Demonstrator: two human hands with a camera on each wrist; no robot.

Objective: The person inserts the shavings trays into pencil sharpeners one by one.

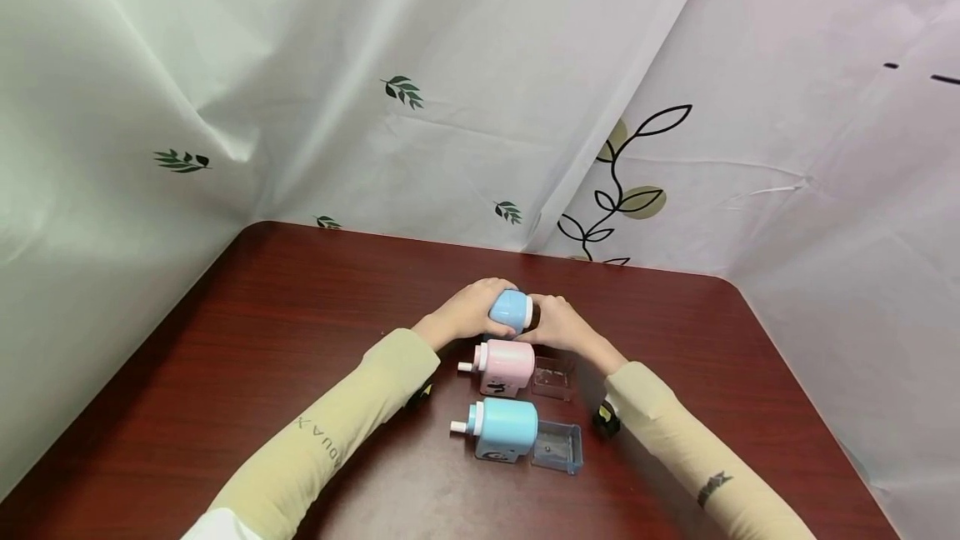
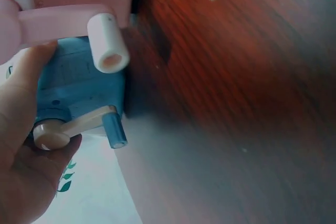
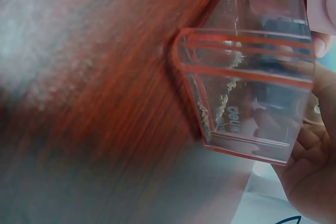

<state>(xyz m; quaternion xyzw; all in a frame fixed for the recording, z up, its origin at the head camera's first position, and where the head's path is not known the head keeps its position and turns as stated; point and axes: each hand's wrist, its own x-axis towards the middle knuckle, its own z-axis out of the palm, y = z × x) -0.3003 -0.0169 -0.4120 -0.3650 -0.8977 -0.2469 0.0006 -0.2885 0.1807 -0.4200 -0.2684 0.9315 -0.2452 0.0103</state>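
A blue crank pencil sharpener (image 1: 509, 311) stands farthest back in a row, between the two hands. My left hand (image 1: 476, 309) grips its body from the crank end; its crank handle (image 2: 86, 124) shows beside the thumb in the left wrist view. My right hand (image 1: 564, 325) closes on its front end, thumb on the near side and fingers on the far side. A pink pencil sharpener (image 1: 508, 367) stands just nearer, its clear drawer (image 3: 247, 114) pulled out, with shavings inside. Through this drawer, a dark bluish shape shows near the right fingers, partly hidden.
Nearest stands a light-blue pencil sharpener (image 1: 507, 427), its grey see-through drawer (image 1: 557, 446) pulled out to the right. All are on a dark red wooden table (image 1: 300, 315). White cloth (image 1: 337, 90) with leaf prints hangs behind it. Small pale crumbs lie on the wood.
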